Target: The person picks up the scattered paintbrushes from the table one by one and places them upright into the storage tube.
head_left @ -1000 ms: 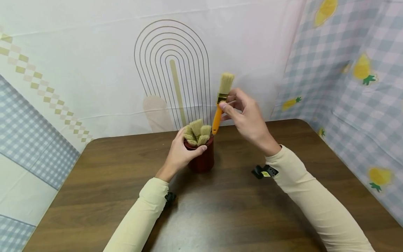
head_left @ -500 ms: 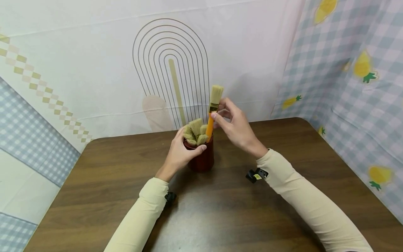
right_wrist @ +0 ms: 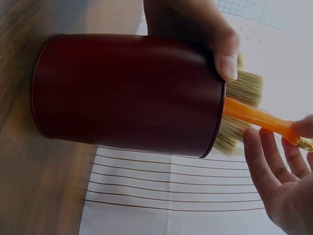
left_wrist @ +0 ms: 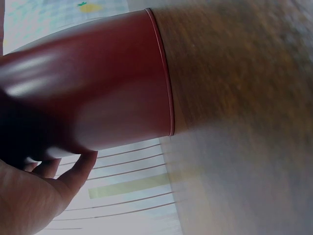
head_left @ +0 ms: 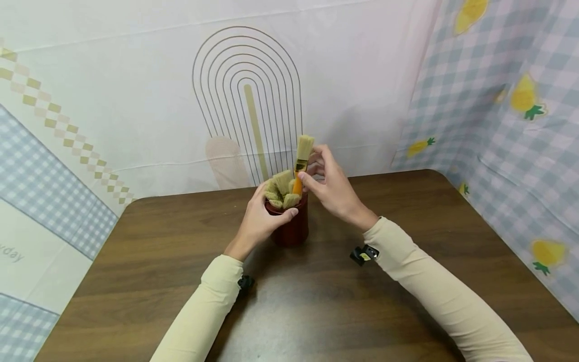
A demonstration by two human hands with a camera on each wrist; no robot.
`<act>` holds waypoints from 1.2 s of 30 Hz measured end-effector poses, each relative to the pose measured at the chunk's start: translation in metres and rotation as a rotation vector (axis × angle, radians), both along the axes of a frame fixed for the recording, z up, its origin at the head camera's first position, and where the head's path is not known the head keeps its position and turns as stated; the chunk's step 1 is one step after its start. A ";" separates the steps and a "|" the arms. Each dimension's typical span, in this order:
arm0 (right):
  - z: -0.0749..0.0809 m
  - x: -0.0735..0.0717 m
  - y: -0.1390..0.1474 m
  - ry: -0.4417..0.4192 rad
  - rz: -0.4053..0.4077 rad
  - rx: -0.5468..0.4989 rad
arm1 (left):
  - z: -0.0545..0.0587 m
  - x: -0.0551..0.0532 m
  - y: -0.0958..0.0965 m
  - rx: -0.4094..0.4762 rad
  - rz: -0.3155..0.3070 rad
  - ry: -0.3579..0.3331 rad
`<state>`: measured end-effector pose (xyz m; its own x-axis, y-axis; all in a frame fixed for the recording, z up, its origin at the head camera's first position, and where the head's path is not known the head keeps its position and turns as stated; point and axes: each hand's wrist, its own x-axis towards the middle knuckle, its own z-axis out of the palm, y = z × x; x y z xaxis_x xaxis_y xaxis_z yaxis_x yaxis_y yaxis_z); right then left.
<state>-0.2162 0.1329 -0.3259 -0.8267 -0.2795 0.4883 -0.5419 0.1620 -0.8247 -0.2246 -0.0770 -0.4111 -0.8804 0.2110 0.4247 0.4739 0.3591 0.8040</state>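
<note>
A dark red cylindrical cup [head_left: 291, 229] stands upright on the table, with several bristle brushes [head_left: 281, 186] in it, heads up. My left hand [head_left: 258, 221] grips the cup near its rim, thumb at the front; the left wrist view shows the fingers against the red wall [left_wrist: 107, 88]. My right hand [head_left: 332, 188] pinches a paintbrush [head_left: 304, 151] with an orange handle just below its metal band, bristles up. In the right wrist view, the orange handle [right_wrist: 254, 116] runs past the rim into the cup; its lower end is hidden inside.
The brown wooden table [head_left: 344, 301] extends in front of and around the cup. Behind it hangs a white cloth [head_left: 135, 100] with arch lines, close to the table's back edge. A blue checked cloth with fruit prints [head_left: 511, 166] hangs at the right.
My right hand has moved left and down, lowering the paintbrush from beside the cup so its handle is now inside. The left hand keeps its grip on the cup.
</note>
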 end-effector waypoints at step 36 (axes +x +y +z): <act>-0.033 0.006 0.004 0.296 -0.133 0.335 | 0.000 0.001 0.009 0.027 -0.001 0.003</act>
